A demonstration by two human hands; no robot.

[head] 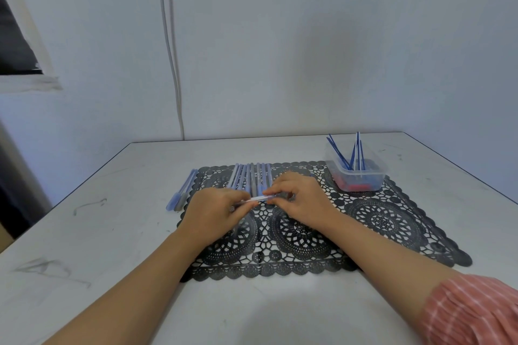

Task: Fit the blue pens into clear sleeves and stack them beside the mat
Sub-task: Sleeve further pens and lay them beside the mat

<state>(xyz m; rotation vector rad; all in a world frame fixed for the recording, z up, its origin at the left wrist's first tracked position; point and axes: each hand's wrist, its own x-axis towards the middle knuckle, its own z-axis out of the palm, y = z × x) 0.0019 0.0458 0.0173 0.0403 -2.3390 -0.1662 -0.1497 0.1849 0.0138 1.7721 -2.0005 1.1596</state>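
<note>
On the white table (112,232), above the black lace mat (392,221) at frame centre, left hand (213,210) and right hand (300,199) pinch one clear-sleeved blue pen (259,198); keep both ends aligned, pushing gently.

tub (358,176) on mat (392,221), pens (182,190) left

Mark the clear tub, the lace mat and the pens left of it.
clear tub (361,181), head view, front wall.
lace mat (388,222), head view, bare right half.
pens beside mat (182,190), head view, barrels.
</note>
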